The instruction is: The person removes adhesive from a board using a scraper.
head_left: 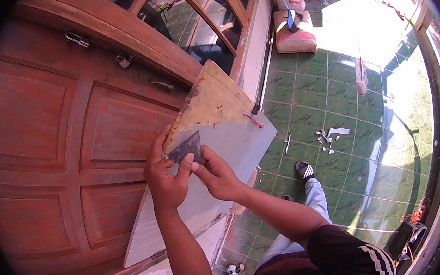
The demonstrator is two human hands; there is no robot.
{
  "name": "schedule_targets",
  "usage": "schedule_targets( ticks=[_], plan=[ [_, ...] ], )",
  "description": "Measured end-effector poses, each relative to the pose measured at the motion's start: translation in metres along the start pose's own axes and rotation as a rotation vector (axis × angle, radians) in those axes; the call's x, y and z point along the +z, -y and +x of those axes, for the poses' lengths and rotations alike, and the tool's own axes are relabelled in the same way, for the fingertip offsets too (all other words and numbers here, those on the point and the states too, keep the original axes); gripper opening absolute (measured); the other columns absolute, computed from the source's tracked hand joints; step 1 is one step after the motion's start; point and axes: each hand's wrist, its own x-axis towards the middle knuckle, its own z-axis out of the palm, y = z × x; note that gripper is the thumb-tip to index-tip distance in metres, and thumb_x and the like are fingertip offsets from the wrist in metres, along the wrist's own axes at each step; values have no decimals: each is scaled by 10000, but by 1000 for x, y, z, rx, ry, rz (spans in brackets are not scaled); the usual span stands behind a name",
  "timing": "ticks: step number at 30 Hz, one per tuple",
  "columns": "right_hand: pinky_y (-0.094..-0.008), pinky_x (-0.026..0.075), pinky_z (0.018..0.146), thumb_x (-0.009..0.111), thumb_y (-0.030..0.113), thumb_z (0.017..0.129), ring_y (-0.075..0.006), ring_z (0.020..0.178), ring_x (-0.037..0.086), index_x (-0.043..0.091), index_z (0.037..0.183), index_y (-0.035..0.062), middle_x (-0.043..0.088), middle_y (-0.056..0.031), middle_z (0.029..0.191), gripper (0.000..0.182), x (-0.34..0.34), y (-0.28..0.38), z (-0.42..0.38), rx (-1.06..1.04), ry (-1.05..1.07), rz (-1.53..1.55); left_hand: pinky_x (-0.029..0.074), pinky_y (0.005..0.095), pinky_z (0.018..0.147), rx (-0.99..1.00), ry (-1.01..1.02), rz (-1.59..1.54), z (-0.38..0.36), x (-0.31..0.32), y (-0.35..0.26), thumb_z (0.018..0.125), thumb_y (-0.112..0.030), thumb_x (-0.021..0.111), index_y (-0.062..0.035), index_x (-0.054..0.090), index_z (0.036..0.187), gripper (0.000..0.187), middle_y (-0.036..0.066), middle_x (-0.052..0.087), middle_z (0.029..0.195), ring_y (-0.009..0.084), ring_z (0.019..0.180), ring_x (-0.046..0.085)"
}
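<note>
Both hands on a dark triangular piece (186, 144), over a part-covered board.
Left hand (167, 181) and right hand (218, 177) closed, thumbs pressed on the piece's lower part, fingers behind; board (216, 153) tilted beside the wooden door (124, 125), bare yellowish at top, pale grey below; red tool (254, 120) on its right side; white scraps (326, 138) on green tiles (310, 93).
</note>
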Motion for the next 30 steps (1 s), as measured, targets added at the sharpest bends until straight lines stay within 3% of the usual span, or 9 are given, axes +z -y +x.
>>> schedule_targets(
  ticks=[1, 4, 7, 13, 16, 19, 22, 25, 30],
  plan=[
    [-340, 532, 864, 633, 209, 1128, -229, 920, 679, 616, 1212, 26, 681, -142, 972, 202, 2, -5, 3, 71, 8, 152, 520, 464, 1112, 5, 9, -2, 0, -1, -3, 901, -199, 878, 63, 764, 911, 285, 196, 660, 1507, 388, 1368, 644],
    [-342, 513, 792, 620, 170, 1132, -151, 885, 629, 589, 1151, 28, 586, -120, 870, 146, -39, 1, -1, 79, 21, -242, 520, 473, 1106, 64, 22, 56, 1, -8, -1, 907, -229, 887, 42, 726, 1017, 334, 210, 662, 1494, 391, 1361, 644],
    [-564, 475, 797, 602, 204, 1096, -495, 920, 641, 565, 1079, 35, 670, -220, 927, 174, -99, 42, 3, -125, 6, -1127, 531, 489, 1075, 5, -61, 22, 3, -6, 3, 947, -246, 860, 8, 647, 1187, 409, 236, 668, 1462, 399, 1329, 652],
    [-507, 460, 831, 659, 209, 1044, -357, 866, 700, 634, 1011, 82, 695, -115, 826, 134, -124, 119, 57, -270, 177, -1824, 578, 436, 982, -309, -30, -51, 16, -21, 3, 1007, -186, 776, 28, 687, 1267, 349, 226, 754, 1283, 352, 1157, 744],
    [-500, 458, 841, 664, 217, 1032, -320, 849, 710, 655, 986, 103, 708, -103, 830, 124, -117, 126, 89, -326, 334, -2011, 585, 381, 898, -329, 2, -38, 19, -20, 2, 1027, -190, 756, 42, 744, 1231, 309, 179, 807, 1104, 254, 1022, 781],
    [-488, 475, 833, 693, 219, 1006, -299, 831, 720, 665, 977, 118, 707, -87, 815, 109, -118, 116, 107, -470, 368, -2027, 583, 384, 894, -375, 72, -12, 25, -25, -5, 1032, -223, 762, 31, 748, 1237, 327, 180, 802, 1142, 256, 1028, 777],
    [-468, 481, 791, 740, 225, 990, -293, 807, 703, 657, 926, 98, 681, -67, 772, 165, -112, 129, 109, -457, 484, -1984, 586, 401, 887, -506, 110, -61, 31, -30, -5, 1027, -252, 778, 15, 728, 1290, 378, 191, 805, 1125, 284, 1022, 785],
    [-457, 508, 765, 766, 234, 968, -286, 768, 715, 670, 905, 101, 688, -57, 752, 176, -79, 155, 112, -540, 501, -1912, 590, 418, 896, -394, -57, -23, 27, -14, 11, 1021, -269, 787, -3, 678, 1374, 455, 212, 807, 1094, 333, 1050, 793],
    [-428, 559, 779, 760, 202, 926, -280, 761, 749, 714, 902, 97, 717, -65, 778, 117, -48, 169, 129, -670, 675, -1931, 592, 426, 950, -441, -55, -35, 24, -15, -3, 1008, -262, 795, -28, 621, 1450, 530, 235, 802, 1119, 369, 1130, 782]
  ],
)
